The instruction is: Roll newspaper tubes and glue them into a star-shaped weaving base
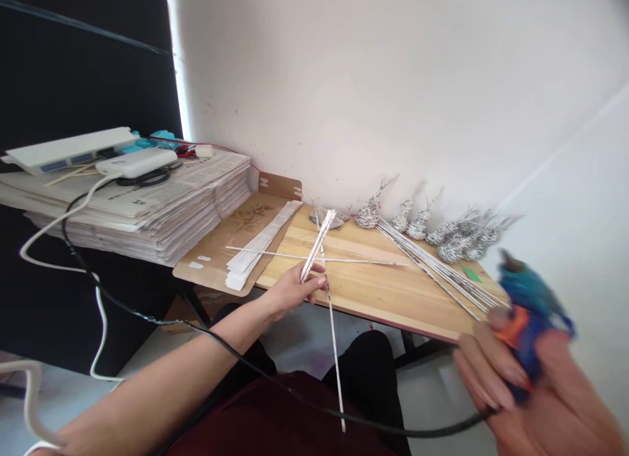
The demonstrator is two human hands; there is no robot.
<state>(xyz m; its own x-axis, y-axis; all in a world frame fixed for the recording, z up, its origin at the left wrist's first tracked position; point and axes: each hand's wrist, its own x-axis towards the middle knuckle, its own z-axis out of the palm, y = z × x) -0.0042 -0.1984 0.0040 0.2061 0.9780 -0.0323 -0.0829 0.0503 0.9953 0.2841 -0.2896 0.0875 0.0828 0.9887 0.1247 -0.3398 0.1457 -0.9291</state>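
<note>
In my left hand [297, 287], near the front edge of the wooden table [393, 292], is a short bundle of white rolled paper sticks [319, 241], with the fingers closed around it. A long printed paper stick [335, 351] crosses behind the bundle and reaches down over my lap; whether the hand grips it too I cannot tell. Another paper stick [363, 260] runs crosswise behind the hand. My right hand [535, 384], blurred at the right, is wrapped around a blue glue gun [533, 305] with an orange trigger. Its nozzle points up and left.
Woven paper figures [422, 225] and a bundle of long paper sticks [437, 266] lie at the right back. Paper strips [265, 240] rest on cardboard [211, 253] beside a tall newspaper stack [196, 207]. A black cable [280, 387] stretches across my lap to the glue gun.
</note>
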